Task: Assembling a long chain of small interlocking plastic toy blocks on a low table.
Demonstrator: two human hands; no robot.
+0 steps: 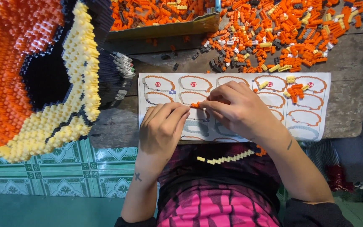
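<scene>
My left hand [161, 128] and my right hand [236, 110] meet over a white instruction sheet [316, 126] printed with curved outlines. Between their fingertips they pinch a small orange brick piece [195, 105]. A few loose orange and yellow bricks [295, 90] lie on the sheet's right part. A thin curved strip of yellow bricks [227, 158] rests on my lap, below the table edge.
A big brick-built model [34, 80] in orange, yellow and black fills the left. A heap of loose orange, yellow, black and white bricks [282, 33] covers the far table. A cardboard tray [164, 29] of bricks stands at the back. Green patterned floor tiles [64, 176] show below.
</scene>
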